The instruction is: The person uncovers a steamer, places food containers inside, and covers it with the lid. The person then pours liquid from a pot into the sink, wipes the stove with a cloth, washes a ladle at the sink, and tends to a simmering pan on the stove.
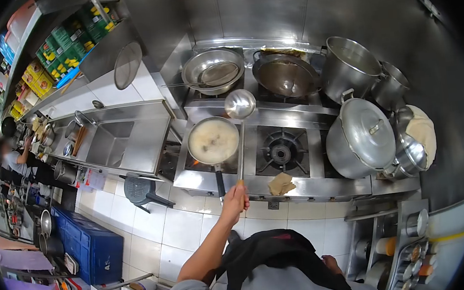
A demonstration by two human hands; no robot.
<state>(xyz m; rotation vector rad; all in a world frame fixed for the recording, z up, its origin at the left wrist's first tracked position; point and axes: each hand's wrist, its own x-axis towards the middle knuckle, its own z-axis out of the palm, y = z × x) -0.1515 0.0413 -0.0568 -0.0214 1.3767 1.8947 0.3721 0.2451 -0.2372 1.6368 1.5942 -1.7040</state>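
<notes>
My left hand (236, 201) is closed around the wooden end of a long-handled ladle (240, 105). The ladle's metal bowl hangs above the stove, just right of and behind a frying pan (213, 141). Pale, frothy liquid with a few darker lumps fills the pan, which sits on the left front burner with flame showing under its edge. Its black handle (220, 182) points toward me, close beside my left hand. Low by my right side is my right hand (330, 263), away from the stove; its fingers are too indistinct to read.
A bare burner (280, 153) and a folded brown cloth (281, 184) are right of the pan. Behind stand a steel bowl with a strainer (219, 74) and a wok (285, 74). Large pots (361, 136) crowd the right. A stool (141, 190) stands left; another person (15, 158) is far left.
</notes>
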